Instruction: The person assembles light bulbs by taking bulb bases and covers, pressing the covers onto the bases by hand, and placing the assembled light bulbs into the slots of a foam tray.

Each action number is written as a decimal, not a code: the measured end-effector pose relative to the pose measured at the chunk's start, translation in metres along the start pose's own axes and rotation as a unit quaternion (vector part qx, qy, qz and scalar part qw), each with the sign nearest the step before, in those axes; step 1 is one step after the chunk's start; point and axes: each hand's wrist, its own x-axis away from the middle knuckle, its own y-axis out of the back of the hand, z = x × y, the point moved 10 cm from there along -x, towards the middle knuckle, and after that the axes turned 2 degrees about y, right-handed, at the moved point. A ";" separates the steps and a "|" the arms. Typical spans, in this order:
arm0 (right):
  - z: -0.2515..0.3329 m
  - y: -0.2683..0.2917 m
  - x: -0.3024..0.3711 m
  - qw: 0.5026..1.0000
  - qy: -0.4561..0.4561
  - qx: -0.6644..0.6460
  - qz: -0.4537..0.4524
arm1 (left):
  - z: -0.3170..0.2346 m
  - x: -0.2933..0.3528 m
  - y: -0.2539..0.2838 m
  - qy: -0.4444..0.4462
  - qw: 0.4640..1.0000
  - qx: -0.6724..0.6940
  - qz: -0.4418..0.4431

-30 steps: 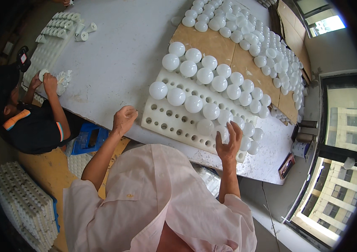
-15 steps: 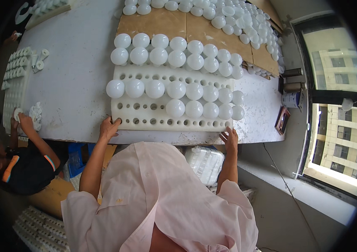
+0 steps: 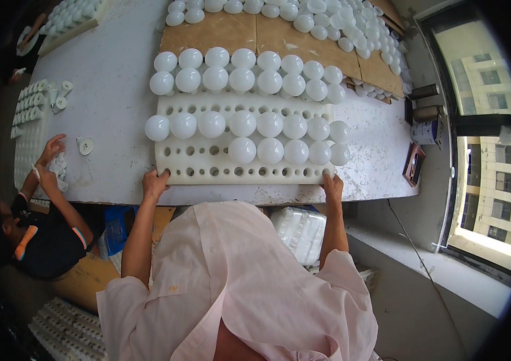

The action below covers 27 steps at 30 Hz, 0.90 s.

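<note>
A white foam tray (image 3: pixel 174 161) with rows of round holes lies at the table's front edge. Frosted white bulb globes (image 3: pixel 270 124) fill two rows at its far side, most of a middle row, and the right part of the row nearer me. The front row of holes is bare. My left hand (image 3: pixel 155 184) grips the tray's near left corner, thumb on top. At the near right corner my right hand (image 3: pixel 332 186) is closed on the tray the same way. The undersides of my fingers are partly hidden.
Brown cardboard (image 3: pixel 207 37) with many loose globes (image 3: pixel 346 24) lies beyond the tray. To the left, a co-worker's hands (image 3: pixel 51 162) work near a foam tray of white lamp bases (image 3: pixel 31 99). A paint-type can (image 3: pixel 425 132) stands by the window at right.
My right hand has closed on the tray's near right corner, where its fingers were spread before. The co-worker's hands have moved, and a round white piece now lies beside them.
</note>
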 end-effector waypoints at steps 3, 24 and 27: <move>-0.005 -0.002 -0.002 0.999 0.020 0.013 0.021 | -0.004 0.003 -0.001 0.013 1.000 0.006 0.009; 0.031 0.000 -0.014 0.945 0.101 0.310 -0.017 | -0.008 -0.006 0.006 -0.063 0.961 -0.261 -0.065; 0.029 -0.002 -0.017 0.953 0.095 0.288 -0.003 | -0.019 0.002 0.008 -0.098 0.953 -0.276 -0.075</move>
